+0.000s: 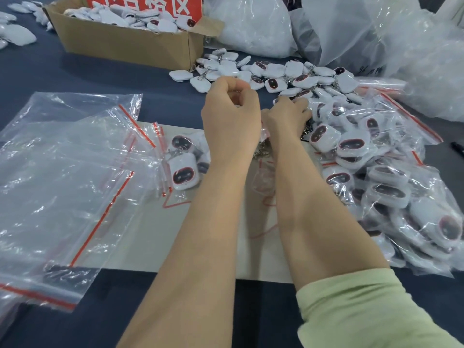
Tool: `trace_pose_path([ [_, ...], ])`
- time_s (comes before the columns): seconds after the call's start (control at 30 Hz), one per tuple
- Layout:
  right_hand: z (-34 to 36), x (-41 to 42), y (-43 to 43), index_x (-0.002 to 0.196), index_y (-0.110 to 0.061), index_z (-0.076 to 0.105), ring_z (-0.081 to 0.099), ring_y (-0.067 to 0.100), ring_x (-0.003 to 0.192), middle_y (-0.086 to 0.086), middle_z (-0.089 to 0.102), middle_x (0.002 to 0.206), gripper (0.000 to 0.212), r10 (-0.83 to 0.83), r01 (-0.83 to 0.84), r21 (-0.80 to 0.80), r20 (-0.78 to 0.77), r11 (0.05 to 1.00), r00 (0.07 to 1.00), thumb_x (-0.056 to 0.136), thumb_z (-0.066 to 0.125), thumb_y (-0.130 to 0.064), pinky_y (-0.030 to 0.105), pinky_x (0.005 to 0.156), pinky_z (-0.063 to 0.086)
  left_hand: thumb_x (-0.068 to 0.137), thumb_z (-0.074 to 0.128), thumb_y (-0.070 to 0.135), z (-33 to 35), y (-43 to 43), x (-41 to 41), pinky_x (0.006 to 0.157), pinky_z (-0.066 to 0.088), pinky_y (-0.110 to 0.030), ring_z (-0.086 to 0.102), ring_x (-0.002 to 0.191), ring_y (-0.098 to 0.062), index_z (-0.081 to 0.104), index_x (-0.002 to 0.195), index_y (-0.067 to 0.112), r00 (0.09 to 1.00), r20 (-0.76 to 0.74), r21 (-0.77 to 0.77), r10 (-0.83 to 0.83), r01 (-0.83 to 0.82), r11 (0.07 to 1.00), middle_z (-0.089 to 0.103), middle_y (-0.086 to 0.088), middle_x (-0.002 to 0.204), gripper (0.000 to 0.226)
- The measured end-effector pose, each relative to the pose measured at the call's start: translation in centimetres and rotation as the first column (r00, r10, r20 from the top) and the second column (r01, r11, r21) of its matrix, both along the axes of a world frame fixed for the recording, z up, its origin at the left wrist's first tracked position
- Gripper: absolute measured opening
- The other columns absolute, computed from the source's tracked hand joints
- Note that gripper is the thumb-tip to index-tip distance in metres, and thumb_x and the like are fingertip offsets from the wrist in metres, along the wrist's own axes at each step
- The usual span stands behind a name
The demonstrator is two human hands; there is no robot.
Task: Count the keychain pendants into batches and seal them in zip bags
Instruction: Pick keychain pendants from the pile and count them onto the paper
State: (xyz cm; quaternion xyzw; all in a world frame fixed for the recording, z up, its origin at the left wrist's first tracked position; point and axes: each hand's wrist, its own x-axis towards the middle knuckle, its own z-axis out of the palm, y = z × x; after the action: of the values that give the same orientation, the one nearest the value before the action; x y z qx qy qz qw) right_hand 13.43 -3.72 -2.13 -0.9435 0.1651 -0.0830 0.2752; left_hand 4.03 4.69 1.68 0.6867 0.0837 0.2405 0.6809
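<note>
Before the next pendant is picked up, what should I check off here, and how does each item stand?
1. Loose pendants within reach of both hands: ok.
2. Empty zip bags ready at the left: ok.
3. Left hand holds a counted batch: cannot tell, its curled fingers hide the contents.
4. Right hand has a pendant: cannot tell, its fingers reach in among the pendants.
5. Bag with pendants under the forearms sealed: cannot tell.

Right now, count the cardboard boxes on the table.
1. The cardboard box sits far left on the table, full of white pendants. More could be hidden behind the big plastic sacks on the right.
</note>
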Motion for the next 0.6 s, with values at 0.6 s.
trace_pose_path([
  [0.6, -0.21, -0.16, 0.09, 0.124, -0.027, 0.056, 0.036, 0.033, 0.129, 0.012, 0.040, 0.139, 0.034, -0.056, 0.052, 0.052, 0.075, 0.997, 0.996, 0.093, 0.048, -0.014, 0.040, 0.109, 0.024, 0.086, 0.052, 0.004, -0.06, 0.01, 0.17, 0.066, 0.043, -0.023, 0.053, 0.066, -0.014, 0.061, 0.088, 0.011, 1.000, -0.007, -0.012, 0.000, 0.000, 1.000, 0.058, 0.001, 0.071, 0.011],
])
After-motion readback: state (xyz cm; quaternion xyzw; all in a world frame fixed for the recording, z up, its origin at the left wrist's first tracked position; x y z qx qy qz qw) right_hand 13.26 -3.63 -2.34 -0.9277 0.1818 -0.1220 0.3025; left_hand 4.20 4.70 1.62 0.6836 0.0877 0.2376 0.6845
